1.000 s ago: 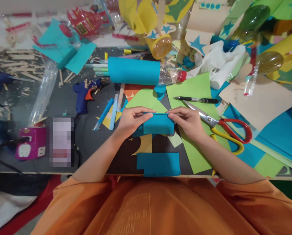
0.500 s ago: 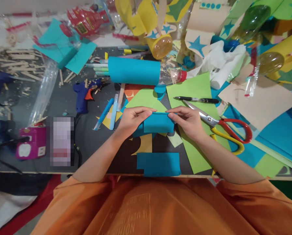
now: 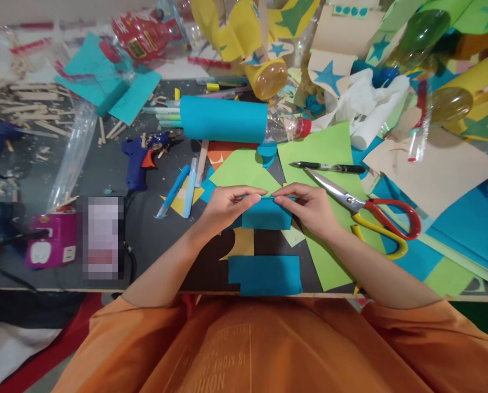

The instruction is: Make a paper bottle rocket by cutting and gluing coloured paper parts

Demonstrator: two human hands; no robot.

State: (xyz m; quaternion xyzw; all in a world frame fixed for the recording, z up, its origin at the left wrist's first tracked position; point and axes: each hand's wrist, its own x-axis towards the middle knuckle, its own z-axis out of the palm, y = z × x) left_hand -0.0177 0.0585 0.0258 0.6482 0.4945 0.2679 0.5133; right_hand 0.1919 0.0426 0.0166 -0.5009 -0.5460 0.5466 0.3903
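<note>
Since half a second ago, my feed shows the two hands drawn closer together, their fingertips now almost meeting over the top edge of the blue paper piece (image 3: 266, 215), which looks shorter and narrower than it did. The left hand (image 3: 227, 210) pinches the upper left corner of the piece, thumb and fingers closed tight on it. The right hand (image 3: 309, 210) pinches the upper right part in the same way, fingers narrow and pressed on the edge. The piece sits low over the dark table (image 3: 105, 180), in front of the person's orange shirt (image 3: 244, 349), partly over a light green sheet (image 3: 321, 150).

A second blue cut-out (image 3: 264, 274) lies flat at the near edge of the table, just below the hands and apart from them. The red-and-yellow-handled scissors (image 3: 367, 210) lie just right of the right hand, blades pointing toward it. A black pen (image 3: 329, 167) rests on the green sheet beyond them. Farther back, a bottle wrapped in blue paper (image 3: 223, 119) lies on its side. A blue glue gun (image 3: 140, 158) rests to the left of it, well apart from the left hand.
</note>
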